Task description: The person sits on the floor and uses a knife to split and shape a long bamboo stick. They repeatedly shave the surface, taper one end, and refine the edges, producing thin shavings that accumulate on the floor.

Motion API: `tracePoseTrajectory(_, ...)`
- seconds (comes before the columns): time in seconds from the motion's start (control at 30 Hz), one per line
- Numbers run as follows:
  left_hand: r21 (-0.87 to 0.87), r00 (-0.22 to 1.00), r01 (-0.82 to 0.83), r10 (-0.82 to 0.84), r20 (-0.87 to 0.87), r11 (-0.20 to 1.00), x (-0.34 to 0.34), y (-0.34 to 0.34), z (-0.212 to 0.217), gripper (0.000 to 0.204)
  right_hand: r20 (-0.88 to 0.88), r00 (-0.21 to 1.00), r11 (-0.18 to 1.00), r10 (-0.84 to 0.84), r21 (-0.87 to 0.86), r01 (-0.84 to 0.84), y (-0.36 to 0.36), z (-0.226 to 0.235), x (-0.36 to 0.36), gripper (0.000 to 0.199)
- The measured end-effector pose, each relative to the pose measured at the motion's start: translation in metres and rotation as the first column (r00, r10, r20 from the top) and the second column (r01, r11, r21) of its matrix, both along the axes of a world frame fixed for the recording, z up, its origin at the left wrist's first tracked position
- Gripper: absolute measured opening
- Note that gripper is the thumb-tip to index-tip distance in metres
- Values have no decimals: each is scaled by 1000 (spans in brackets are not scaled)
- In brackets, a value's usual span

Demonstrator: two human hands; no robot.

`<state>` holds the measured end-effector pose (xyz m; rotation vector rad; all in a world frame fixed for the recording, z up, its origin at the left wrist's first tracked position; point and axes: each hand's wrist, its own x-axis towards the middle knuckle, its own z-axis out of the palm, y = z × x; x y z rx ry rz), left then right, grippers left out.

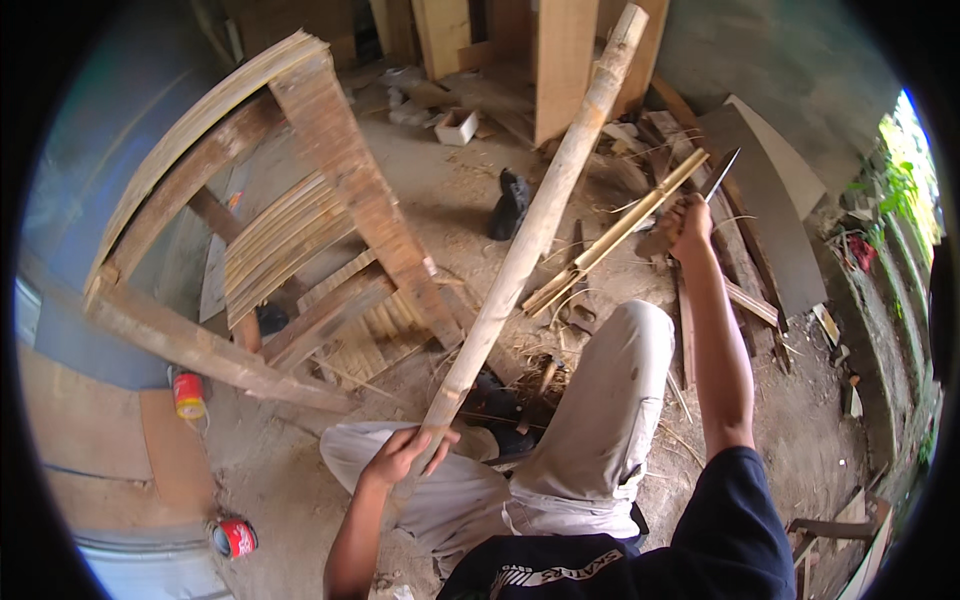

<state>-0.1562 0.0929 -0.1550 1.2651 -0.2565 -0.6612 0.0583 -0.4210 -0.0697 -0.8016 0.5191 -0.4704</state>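
A long, pale, peeled wooden pole [545,210] slants from my lap up to the far right. My left hand [396,456] is closed round its lower end, above my left thigh. Out to the right, my right hand [690,226] grips a knife, its blade [723,172] pointing up and away, apart from the pole. Split bamboo-like strips [630,228] lie just left of the knife hand. A hammer [545,376] rests on the ground between my legs, partly hidden, with shavings around it.
A wooden frame with slats [355,190] stands at the left. A black shoe [510,204] and a small white box [457,127] lie farther off. Planks [735,250] and a grey sheet [770,200] lean at the right. Two red cans, one upright [188,396], one tipped [236,538], sit at lower left.
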Motion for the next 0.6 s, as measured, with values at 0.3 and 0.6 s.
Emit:
tracePoseTrajectory(0.3,343,999,-51,53,4,938,44,-56,31,36,-108,864,414,492,-843,-342,185,-51,-124,20)
tracePoseTrajectory(0.6,322,977,-213,197,83,923,57,-84,56,44,-399,832,-377,386,-891,-252,214,-43,-140,25)
